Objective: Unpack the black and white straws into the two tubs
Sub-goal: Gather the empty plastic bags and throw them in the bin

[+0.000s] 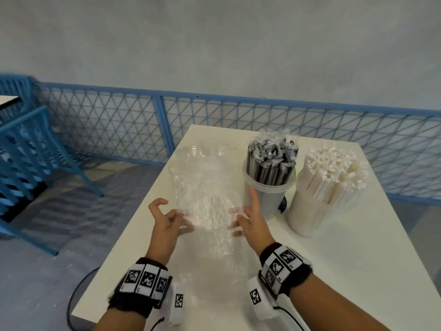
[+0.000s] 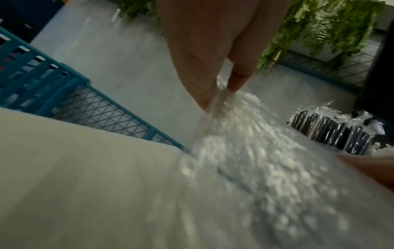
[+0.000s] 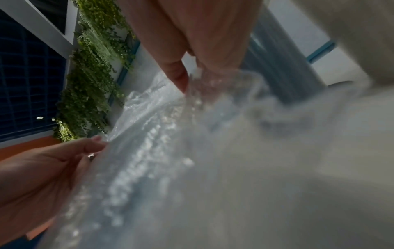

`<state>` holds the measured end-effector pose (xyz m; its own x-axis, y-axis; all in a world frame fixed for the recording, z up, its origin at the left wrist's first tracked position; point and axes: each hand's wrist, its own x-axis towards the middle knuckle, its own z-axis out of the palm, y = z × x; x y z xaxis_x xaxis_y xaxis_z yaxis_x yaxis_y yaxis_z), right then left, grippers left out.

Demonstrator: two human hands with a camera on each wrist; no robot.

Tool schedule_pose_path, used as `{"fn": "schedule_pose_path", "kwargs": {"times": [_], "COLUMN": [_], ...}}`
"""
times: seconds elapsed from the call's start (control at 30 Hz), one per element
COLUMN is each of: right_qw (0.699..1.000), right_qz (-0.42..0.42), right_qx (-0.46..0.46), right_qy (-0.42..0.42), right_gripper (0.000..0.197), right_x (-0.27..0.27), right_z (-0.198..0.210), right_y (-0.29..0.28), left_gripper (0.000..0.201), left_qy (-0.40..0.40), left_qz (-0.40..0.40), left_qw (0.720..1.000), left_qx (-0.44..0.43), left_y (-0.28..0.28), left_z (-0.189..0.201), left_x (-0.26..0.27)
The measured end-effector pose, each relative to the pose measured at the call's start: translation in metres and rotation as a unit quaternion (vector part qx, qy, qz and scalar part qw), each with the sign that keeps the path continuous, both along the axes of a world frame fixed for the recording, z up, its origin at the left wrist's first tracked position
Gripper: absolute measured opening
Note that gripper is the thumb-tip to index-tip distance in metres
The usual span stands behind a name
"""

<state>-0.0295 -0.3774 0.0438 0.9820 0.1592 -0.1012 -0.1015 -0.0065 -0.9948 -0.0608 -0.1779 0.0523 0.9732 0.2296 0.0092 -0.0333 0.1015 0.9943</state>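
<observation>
Left hand fingers and right hand both pinch the empty clear bag over the worktop. Straws sit done at 1 o'clock: black straws, white straws (both tubbed). I'd ball the bag gently, avoiding the black tub.

A white table carries two clear tubs at its far right. The nearer-left tub holds black straws; touching beside it, the right tub holds white straws. A crinkled clear plastic bag rests on the tabletop left of them.
</observation>
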Motion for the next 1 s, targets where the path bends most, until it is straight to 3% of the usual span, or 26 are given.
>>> {"fn": "schedule_pose_path", "kwargs": {"times": [0.1,0.23,0.3,0.37,0.43,0.5,0.57,0.67,0.83,0.93,1.0], "right_qw": [1.0,0.997,0.992,0.981,0.962,0.932,0.917,0.922,0.949,0.959,0.968], "right_qz": [-0.022,-0.013,0.009,0.046,0.059,0.035,-0.003,-0.034,-0.051,-0.048,-0.026], "right_qx": [0.013,-0.049,-0.087,-0.15,-0.226,-0.306,-0.333,-0.31,-0.226,-0.193,-0.167], "right_qy": [-0.008,-0.052,-0.091,-0.117,-0.142,-0.192,-0.221,-0.23,-0.213,-0.204,-0.185], "right_gripper": [0.056,0.039,0.038,0.059,0.074,0.071,0.054,0.031,0.014,0.013,0.015], "right_x": [-0.002,-0.004,-0.001,0.001,0.002,0.003,0.005,0.006,0.012,0.016,0.019], "right_z": [-0.001,-0.001,0.0,0.002,0.007,0.011,0.015,0.019,0.033,0.036,0.035], "right_y": [0.026,0.061,0.07,0.075,0.081,0.087,0.09,0.093,0.091,0.09,0.09], "left_gripper": [0.026,0.019,0.035,0.058,0.065,0.065,0.063,0.058,0.064,0.067,0.045], "left_qy": [-0.01,0.011,0.028,0.047,0.043,0.021,0.007,-0.007,-0.097,-0.045,-0.006], "left_qz": [-0.03,-0.132,-0.177,-0.222,-0.245,-0.242,-0.232,-0.191,-0.139,-0.185,-0.193], "left_qw": [0.999,0.987,0.971,0.953,0.947,0.945,0.944,0.943,0.891,0.897,0.912], "left_qx": [0.021,0.09,0.16,0.199,0.203,0.22,0.233,0.271,0.421,0.399,0.361], "left_y": [0.031,0.077,0.101,0.119,0.132,0.142,0.146,0.145,0.15,0.154,0.155], "left_z": [0.002,0.006,0.009,0.015,0.021,0.026,0.03,0.038,0.047,0.051,0.053], "left_x": [0.01,0.022,0.027,0.034,0.04,0.046,0.05,0.051,0.047,0.041,0.035]}}
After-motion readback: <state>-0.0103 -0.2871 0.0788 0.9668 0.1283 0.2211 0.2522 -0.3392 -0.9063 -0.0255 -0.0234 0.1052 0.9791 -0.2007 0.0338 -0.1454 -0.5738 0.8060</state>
